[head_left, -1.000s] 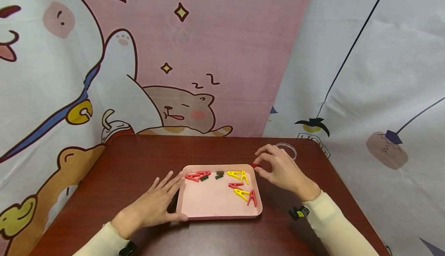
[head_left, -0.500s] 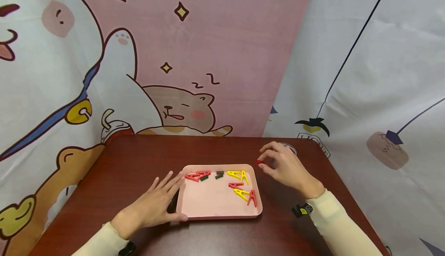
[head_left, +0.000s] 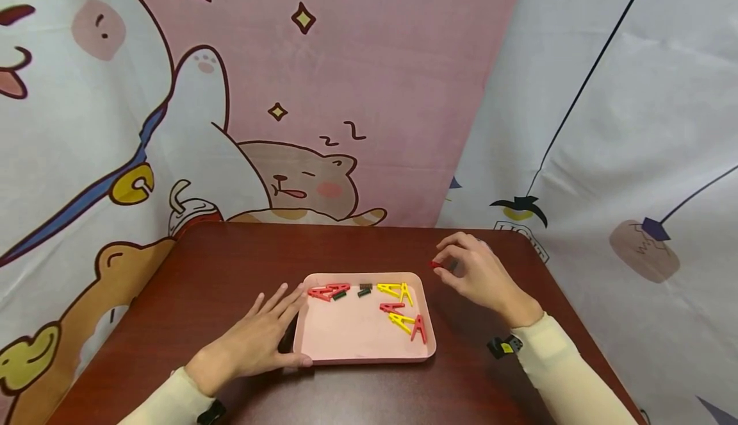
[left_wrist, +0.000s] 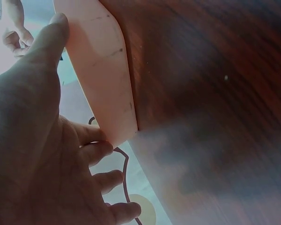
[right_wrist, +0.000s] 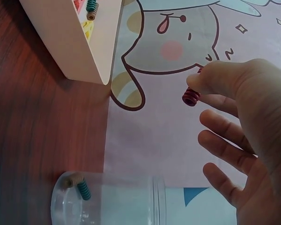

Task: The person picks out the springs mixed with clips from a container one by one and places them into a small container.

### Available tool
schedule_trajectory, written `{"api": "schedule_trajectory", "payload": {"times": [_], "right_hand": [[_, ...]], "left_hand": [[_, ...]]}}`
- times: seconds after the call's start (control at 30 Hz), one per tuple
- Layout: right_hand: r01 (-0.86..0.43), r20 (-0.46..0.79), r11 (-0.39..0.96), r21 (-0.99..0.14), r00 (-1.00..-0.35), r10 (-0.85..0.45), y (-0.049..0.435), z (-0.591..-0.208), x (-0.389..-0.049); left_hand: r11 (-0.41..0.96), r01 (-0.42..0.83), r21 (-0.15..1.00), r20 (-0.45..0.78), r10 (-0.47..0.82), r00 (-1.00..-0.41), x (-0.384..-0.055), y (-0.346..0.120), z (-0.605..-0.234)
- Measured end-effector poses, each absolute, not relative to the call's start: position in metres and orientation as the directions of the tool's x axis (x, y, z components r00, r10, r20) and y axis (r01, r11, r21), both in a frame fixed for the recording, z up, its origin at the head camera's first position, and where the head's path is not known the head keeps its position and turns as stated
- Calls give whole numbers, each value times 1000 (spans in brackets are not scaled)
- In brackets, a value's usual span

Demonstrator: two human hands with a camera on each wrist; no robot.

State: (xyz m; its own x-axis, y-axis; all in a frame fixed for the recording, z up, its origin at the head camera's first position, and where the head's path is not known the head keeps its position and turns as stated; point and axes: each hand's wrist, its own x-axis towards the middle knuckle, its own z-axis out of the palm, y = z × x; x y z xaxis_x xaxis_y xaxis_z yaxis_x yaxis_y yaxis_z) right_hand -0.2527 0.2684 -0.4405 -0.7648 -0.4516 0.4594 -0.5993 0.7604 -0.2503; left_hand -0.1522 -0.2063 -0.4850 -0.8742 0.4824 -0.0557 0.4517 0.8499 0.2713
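Note:
Between its thumb and index finger my right hand pinches a small red coil spring, held in the air beyond the right side of a pink tray. The other fingers of that hand are spread. My left hand touches the tray's left side, its thumb at the near corner and fingertips at the far one. In the tray lie several A-shaped plastic clips, among them a red clip and a yellow clip, plus several dark green or brown springs.
A clear jar, holding a green spring and a brown spring, stands at the right; in the head view my right hand mostly covers it. The dark wood table ends at a printed cloth backdrop.
My right hand has moved right and a little farther back, away from the tray's edge and in front of the jar, carrying the red spring. The left hand and tray have stayed put.

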Motion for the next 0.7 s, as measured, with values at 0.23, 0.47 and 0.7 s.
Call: {"api": "schedule_trajectory", "payload": {"times": [0.23,0.47,0.7], "right_hand": [[-586,454,766,-266,-777,-437,274,-441,-255],[-572,461,769,-286,-786,-413,281,-442,-260],[-573,486,767,-288,-778,-398,289,-446,-264]], "left_hand": [[852,450,269,-62,481,-874,-152,-206,-483],[852,452,263,-60,482,-874,-152,-206,-483],[851,457,259,-55,485,-873,-152,-207,-484]]}}
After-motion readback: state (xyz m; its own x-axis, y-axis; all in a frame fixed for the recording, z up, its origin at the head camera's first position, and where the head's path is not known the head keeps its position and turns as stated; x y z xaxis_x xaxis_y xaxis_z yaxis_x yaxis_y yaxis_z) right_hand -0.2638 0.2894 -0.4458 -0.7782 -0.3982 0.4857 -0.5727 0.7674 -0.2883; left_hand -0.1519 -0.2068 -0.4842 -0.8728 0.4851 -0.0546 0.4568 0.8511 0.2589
